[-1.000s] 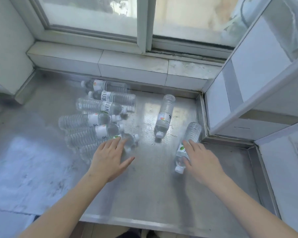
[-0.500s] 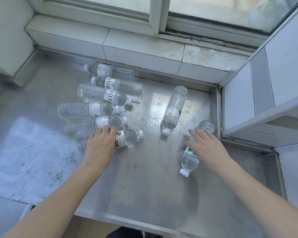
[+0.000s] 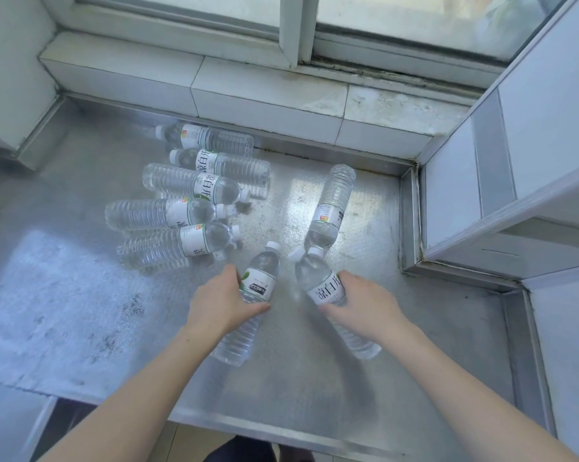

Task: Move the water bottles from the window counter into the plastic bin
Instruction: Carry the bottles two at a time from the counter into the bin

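Observation:
My left hand [image 3: 219, 303] grips a clear water bottle [image 3: 259, 278] around its label, cap pointing away from me, lifted above the metal counter [image 3: 81, 311]. My right hand [image 3: 365, 303] holds a second water bottle [image 3: 321, 285] the same way, cap tilted to the upper left. Several more clear bottles lie on their sides in a cluster [image 3: 188, 208] at the counter's back left. One single bottle [image 3: 331, 205] lies alone to the right of the cluster. The plastic bin is not in view.
A tiled window sill [image 3: 248, 95] and the window frame run along the back. A white cabinet [image 3: 515, 161] stands at the right. The counter's front edge [image 3: 281, 428] is close to my body, with floor below it.
Both hands closed around a bottle each and lifted them off the counter, drawing them toward me. The camera view shifted slightly downward.

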